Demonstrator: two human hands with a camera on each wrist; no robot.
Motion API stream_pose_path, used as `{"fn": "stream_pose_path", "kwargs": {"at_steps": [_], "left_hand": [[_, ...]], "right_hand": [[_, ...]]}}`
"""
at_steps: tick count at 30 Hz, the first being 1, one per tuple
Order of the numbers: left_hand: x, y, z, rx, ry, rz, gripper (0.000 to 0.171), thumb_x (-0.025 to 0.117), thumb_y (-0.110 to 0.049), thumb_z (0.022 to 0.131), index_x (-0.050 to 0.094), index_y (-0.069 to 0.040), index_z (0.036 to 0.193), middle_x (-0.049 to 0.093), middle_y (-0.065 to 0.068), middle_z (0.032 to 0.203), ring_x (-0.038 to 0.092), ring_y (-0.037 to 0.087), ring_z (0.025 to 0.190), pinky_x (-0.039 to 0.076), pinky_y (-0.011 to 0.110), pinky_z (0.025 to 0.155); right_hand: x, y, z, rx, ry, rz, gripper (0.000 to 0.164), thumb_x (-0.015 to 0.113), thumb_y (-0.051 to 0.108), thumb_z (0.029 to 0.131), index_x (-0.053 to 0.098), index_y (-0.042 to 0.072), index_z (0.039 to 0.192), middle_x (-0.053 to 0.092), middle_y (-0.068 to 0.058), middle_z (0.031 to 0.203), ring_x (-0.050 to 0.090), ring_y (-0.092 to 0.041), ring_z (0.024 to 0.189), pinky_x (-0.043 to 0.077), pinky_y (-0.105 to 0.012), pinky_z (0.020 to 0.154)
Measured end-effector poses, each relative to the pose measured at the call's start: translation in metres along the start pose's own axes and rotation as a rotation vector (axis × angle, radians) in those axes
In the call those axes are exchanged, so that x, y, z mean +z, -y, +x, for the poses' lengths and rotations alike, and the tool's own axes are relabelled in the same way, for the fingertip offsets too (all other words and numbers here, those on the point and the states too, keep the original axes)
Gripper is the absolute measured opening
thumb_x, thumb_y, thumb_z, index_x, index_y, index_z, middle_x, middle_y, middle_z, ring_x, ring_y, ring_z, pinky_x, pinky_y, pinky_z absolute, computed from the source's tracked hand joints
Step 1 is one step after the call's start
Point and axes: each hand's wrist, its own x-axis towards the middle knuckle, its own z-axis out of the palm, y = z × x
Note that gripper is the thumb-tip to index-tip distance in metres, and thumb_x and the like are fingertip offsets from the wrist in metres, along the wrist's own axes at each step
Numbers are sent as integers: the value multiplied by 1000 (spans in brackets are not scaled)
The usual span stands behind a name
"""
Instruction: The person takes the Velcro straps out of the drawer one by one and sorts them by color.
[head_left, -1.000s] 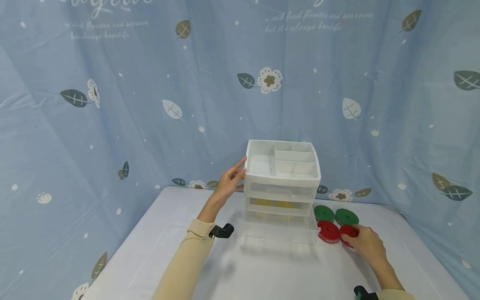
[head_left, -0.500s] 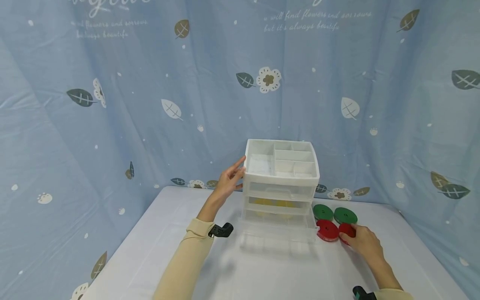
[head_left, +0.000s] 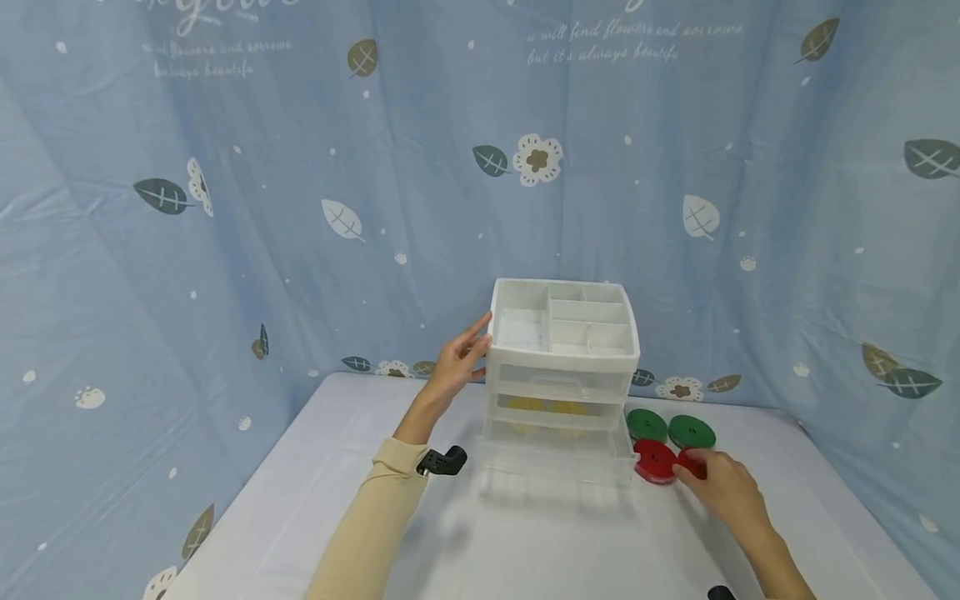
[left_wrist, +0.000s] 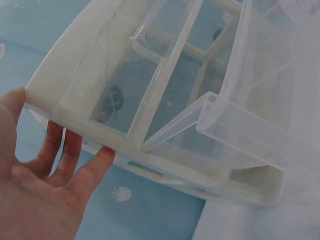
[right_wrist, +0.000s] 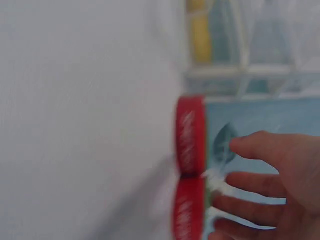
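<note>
My left hand (head_left: 453, 362) touches the left side of a white plastic drawer organizer (head_left: 562, 363). In the left wrist view, thumb and fingertips rest along its edge. A clear drawer (head_left: 555, 467) sticks out at the organizer's front, and yellow round rolls (head_left: 570, 408) show inside. Beside the organizer my right hand (head_left: 727, 487) hovers around the right-hand red ribbon roll (head_left: 692, 463). Its fingers are spread and look apart from the roll in the blurred right wrist view. Another red ribbon roll (head_left: 656, 462) lies at its left, side on in the right wrist view (right_wrist: 191, 135).
Two green ribbon rolls (head_left: 692, 432) lie behind the red ones, right of the organizer. Compartments (head_left: 521, 329) divide the organizer's top. A white table (head_left: 555, 550) carries everything, with a blue patterned curtain (head_left: 420, 167) behind and at the sides.
The right hand's fingers have loosened from the right-hand red ribbon roll, and the hand has shifted slightly. The left hand has stayed on the organizer.
</note>
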Motion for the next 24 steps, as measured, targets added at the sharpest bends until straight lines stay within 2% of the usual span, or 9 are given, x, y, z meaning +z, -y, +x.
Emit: {"fn": "stream_pose_path", "kwargs": {"at_steps": [3, 7, 10, 13, 17, 20, 22, 24], "left_hand": [[0, 0, 0, 12, 0, 2, 46, 54, -42, 100, 42, -50, 144, 58, 8, 130, 54, 27, 130, 50, 53, 103], [-1, 1, 0, 13, -1, 2, 45, 54, -41, 100, 42, -50, 143, 58, 9, 129, 53, 27, 130, 50, 52, 103], [-1, 1, 0, 10, -1, -1, 45, 54, -41, 100, 43, -51, 143, 58, 8, 127, 54, 26, 129, 50, 52, 104], [0, 2, -1, 13, 3, -1, 45, 54, -41, 101, 43, -50, 144, 58, 8, 128, 54, 25, 129, 51, 51, 103], [1, 3, 0, 16, 9, -2, 46, 54, -42, 100, 42, -49, 145, 58, 10, 131, 54, 25, 129, 51, 51, 103], [1, 2, -1, 17, 1, -8, 47, 54, -41, 100, 42, -47, 146, 58, 10, 132, 54, 26, 129, 50, 52, 103], [1, 2, -1, 17, -2, -11, 48, 54, -41, 100, 41, -45, 146, 57, 10, 132, 53, 28, 130, 49, 53, 104], [2, 1, -2, 15, -1, -7, 48, 53, -41, 101, 41, -44, 147, 57, 11, 131, 52, 29, 131, 49, 53, 105]], "right_hand": [[-7, 23, -10, -3, 31, 7, 35, 72, 29, 88, 71, -2, 103, 71, -16, 88, 63, -25, 74, 58, -39, 60], [-5, 52, -27, -59, 39, -15, 21, 74, 28, 86, 72, 8, 87, 65, 1, 70, 52, -14, 61, 49, -29, 52], [2, 70, -36, -114, 39, -3, 13, 78, 23, 83, 73, 11, 84, 64, 5, 67, 50, -11, 58, 49, -25, 51], [10, 84, -43, -126, 55, 20, 9, 79, 20, 81, 72, 14, 79, 63, 6, 64, 50, -9, 56, 48, -22, 51], [14, 102, -51, -107, 127, 52, 19, 75, 27, 85, 70, 17, 70, 60, 5, 58, 49, -11, 54, 44, -23, 48], [19, 113, -52, -173, 198, 153, 20, 72, 33, 89, 75, 16, 78, 66, 5, 66, 55, -10, 59, 48, -22, 52], [25, 117, -50, -243, 237, 254, 22, 71, 33, 90, 77, 12, 92, 73, 3, 79, 61, -9, 67, 53, -19, 58], [32, 120, -49, -302, 277, 365, 31, 69, 33, 92, 74, 6, 108, 76, -2, 93, 68, -11, 77, 57, -18, 64]]}}
